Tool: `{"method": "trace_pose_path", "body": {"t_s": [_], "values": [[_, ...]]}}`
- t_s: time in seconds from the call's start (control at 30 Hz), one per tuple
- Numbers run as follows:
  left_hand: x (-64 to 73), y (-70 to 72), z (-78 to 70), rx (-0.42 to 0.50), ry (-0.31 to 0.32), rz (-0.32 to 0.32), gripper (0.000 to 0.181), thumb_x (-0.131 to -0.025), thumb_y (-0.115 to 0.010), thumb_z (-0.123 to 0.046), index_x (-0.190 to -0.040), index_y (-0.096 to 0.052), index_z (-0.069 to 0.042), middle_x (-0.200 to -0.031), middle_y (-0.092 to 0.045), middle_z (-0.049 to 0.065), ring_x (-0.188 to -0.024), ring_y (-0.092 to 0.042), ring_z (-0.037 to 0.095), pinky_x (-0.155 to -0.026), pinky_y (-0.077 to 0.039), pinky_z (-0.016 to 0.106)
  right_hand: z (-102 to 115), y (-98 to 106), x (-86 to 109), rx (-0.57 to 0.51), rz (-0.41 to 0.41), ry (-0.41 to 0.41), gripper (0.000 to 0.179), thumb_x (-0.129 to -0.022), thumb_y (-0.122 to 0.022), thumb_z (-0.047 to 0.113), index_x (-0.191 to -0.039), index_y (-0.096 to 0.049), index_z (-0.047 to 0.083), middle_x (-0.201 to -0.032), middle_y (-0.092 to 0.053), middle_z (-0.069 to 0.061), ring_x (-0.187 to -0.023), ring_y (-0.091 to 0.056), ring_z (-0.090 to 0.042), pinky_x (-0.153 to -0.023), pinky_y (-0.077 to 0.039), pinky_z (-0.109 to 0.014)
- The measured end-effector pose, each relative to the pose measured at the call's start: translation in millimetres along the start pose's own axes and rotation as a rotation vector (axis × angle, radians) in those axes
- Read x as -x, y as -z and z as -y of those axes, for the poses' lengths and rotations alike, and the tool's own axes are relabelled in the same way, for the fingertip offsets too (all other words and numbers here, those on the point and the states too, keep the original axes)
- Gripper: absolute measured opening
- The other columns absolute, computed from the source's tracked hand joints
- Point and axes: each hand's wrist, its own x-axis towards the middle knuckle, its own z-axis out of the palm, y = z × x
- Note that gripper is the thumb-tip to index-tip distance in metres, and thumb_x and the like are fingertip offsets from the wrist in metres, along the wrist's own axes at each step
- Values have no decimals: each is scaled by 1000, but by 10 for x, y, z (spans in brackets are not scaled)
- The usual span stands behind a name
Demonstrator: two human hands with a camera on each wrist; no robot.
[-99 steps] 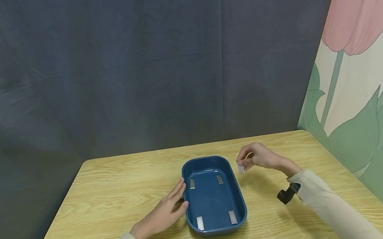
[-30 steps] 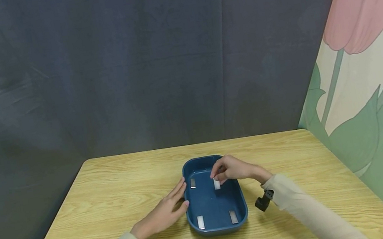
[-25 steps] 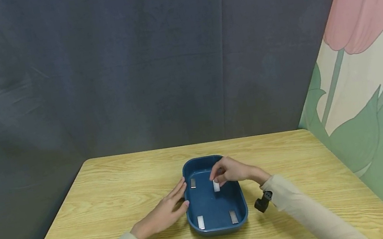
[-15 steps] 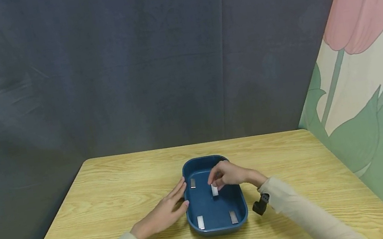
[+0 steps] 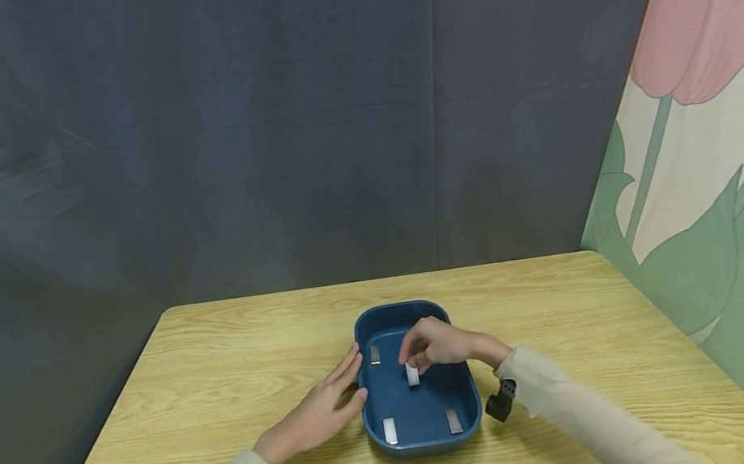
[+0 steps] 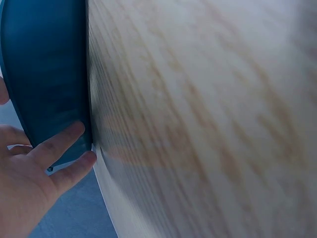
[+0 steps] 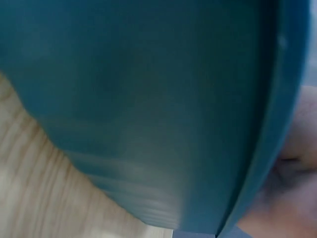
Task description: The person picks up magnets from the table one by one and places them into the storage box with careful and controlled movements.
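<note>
A deep blue rectangular tray [image 5: 416,409] sits on the wooden table. My left hand [image 5: 321,414] rests its straight fingers against the tray's left side; in the left wrist view, two fingertips [image 6: 74,130] touch the blue outer wall. Over the middle of the tray, my right hand [image 5: 440,341] pinches a small white rectangular piece [image 5: 412,375] held upright between thumb and fingers. Similar flat silvery pieces lie inside: one at the far left [image 5: 375,355], one at the near left [image 5: 390,431], one at the near right [image 5: 454,420]. The right hand covers the far right corner area.
The wood-grain table [image 5: 240,369] runs back to a dark curtain [image 5: 289,131]. A wall with a painted tulip [image 5: 684,24] stands to the right. In the right wrist view, the tray's outer wall [image 7: 138,109] fills most of the frame, partly hiding the hand.
My right hand has carried the white piece from outside the tray's right side to over its middle, drifting toward the near left and lower. My left hand stays in place.
</note>
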Motion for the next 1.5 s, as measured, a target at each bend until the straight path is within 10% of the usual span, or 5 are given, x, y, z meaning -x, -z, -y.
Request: {"method": "trace_pose_path", "body": {"t_s": [1.5], "values": [[0, -3, 15, 8, 12, -4, 63, -107, -44, -37, -158, -21, -8, -166, -3, -4, -147, -16, 21, -114, -28, 48, -43, -143, -98, 248, -92, -45, 13, -87, -66, -11, -95, -73, -3, -85, -72, -8, -67, -68, -17, -62, -56, -26]]}}
